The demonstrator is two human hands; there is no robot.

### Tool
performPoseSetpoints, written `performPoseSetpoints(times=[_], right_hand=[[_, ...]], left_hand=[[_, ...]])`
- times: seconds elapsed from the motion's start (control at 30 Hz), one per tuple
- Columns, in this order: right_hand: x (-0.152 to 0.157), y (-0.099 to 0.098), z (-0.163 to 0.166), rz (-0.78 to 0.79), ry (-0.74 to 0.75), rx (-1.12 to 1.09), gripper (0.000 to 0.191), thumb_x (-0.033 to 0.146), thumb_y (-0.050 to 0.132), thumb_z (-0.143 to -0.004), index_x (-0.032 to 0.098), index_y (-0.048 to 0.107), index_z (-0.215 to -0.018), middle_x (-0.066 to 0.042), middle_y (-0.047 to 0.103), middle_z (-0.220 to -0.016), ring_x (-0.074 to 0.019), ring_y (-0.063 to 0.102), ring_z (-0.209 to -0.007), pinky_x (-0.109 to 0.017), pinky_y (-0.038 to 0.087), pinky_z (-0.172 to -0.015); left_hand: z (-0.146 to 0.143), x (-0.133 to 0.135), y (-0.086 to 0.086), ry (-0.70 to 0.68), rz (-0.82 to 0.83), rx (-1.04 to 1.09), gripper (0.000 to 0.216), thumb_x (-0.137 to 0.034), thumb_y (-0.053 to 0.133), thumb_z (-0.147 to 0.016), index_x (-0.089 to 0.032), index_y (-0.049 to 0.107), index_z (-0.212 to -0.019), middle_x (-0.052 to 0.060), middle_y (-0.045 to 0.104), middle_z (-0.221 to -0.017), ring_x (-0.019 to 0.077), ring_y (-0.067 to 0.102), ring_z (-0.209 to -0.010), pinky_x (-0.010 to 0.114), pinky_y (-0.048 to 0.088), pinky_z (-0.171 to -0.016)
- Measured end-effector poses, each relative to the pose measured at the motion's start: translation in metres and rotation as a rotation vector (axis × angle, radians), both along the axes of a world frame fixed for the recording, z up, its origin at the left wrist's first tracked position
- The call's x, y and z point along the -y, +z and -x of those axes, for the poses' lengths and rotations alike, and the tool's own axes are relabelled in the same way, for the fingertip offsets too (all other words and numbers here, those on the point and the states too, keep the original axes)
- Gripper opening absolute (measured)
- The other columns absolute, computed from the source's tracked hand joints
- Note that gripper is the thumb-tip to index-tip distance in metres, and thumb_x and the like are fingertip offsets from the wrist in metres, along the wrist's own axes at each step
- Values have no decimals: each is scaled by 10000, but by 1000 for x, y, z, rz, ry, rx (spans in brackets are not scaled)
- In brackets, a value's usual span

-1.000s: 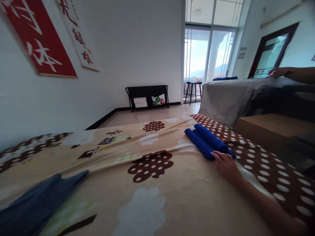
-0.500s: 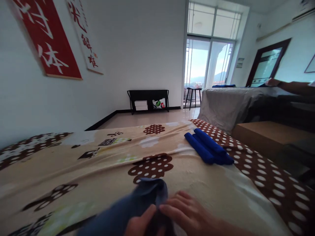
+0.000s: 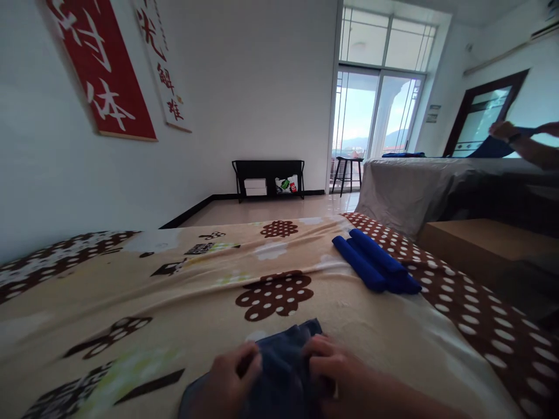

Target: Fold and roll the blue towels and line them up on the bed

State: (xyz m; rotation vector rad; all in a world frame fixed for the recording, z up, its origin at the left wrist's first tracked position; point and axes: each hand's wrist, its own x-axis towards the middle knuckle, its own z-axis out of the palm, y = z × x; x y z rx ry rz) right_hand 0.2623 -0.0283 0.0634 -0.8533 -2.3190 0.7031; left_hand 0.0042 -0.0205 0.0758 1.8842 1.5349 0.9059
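A dark blue-grey cloth [image 3: 279, 372] lies crumpled at the bottom middle of the view, on a patterned blanket [image 3: 367, 343]. My left hand [image 3: 229, 378] is closed on the cloth's left part, fingers curled and slightly blurred. On its right part my right hand [image 3: 334, 372] pinches the fabric, with the fingers bent. The near end of the cloth runs out of the frame. Farther off to the right, a bright blue folded cloth [image 3: 375, 262] rests by itself on the blanket, apart from both hands.
Past the blanket stand a black bench [image 3: 268, 169] and a dark stool [image 3: 347, 169]. At right, a grey-covered table [image 3: 402, 186] carries blue cloth; another person's hands [image 3: 504, 131] hold up a blue piece there. A cardboard box [image 3: 480, 238] sits beside the blanket.
The cloth's raised, folded end has come down flatter between my hands. My left hand has moved left, away from my right. The other person has lifted a blue cloth.
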Motion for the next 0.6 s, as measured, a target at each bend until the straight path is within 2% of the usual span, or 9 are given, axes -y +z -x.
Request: performPoseSetpoints(times=[0.1,0.17,0.2,0.27,0.3,0.37,0.47,0.53,0.6], right_hand=[[-11,-9,-16,242,-135,-69,223,56,591,-640,179,407,-670,58,457,-655,-84,423,-643,-202,346,-630],[-17,-7,-28,303,-210,-108,143,91,542,-742,191,442,-768,65,446,-650,-79,400,-610,-187,303,-560],[-18,0,-34,301,-223,-115,95,126,527,-799,194,478,-845,65,464,-662,-80,406,-604,-185,300,-548],[-16,24,-45,225,-263,-108,154,186,510,-873,207,537,-1022,69,494,-653,-84,423,-576,-188,305,-528],[-13,39,-50,126,-288,-97,194,200,512,-886,218,561,-1073,66,517,-650,-87,447,-567,-193,321,-530],[-5,69,-61,-182,-346,-89,194,193,532,-886,238,617,-1054,40,598,-697,-105,542,-620,-208,390,-587],[3,93,-78,-575,-414,-95,113,224,567,-905,247,662,-961,-6,699,-832,-141,643,-765,-248,465,-744],[1,88,-91,-557,-417,19,112,274,569,-931,239,674,-945,-12,707,-811,-144,647,-742,-257,472,-741],[-6,78,-107,-321,-320,234,155,315,583,-937,223,678,-855,3,687,-739,-132,633,-681,-242,457,-667]], left_hand=[[30,-19,-1,80,31,314,339,-516,607,-674,-201,585,-550,82,738,-882,276,656,-867,333,518,-757],[42,-20,7,43,122,577,287,-471,639,-649,-196,620,-571,100,704,-1178,336,610,-1115,401,495,-933],[46,-17,14,20,173,691,266,-451,652,-646,-193,633,-581,99,682,-1233,352,584,-1170,429,479,-971],[49,-8,30,-7,237,833,258,-443,684,-641,-191,651,-599,106,714,-1139,364,598,-1144,450,494,-946],[49,-2,39,-23,248,857,272,-457,691,-652,-191,656,-607,105,730,-1041,356,619,-1097,444,508,-916],[50,7,56,-28,190,820,314,-495,661,-721,-198,647,-619,78,706,-834,304,651,-961,391,533,-838],[57,16,67,81,-62,479,385,-538,634,-777,-206,589,-588,30,607,-665,193,595,-693,267,508,-654],[64,20,60,141,-237,220,389,-570,732,-667,-216,586,-602,13,598,-650,167,556,-624,231,482,-589],[72,22,45,159,-304,92,415,-569,814,-531,-247,647,-732,10,664,-741,184,605,-667,229,504,-615]])
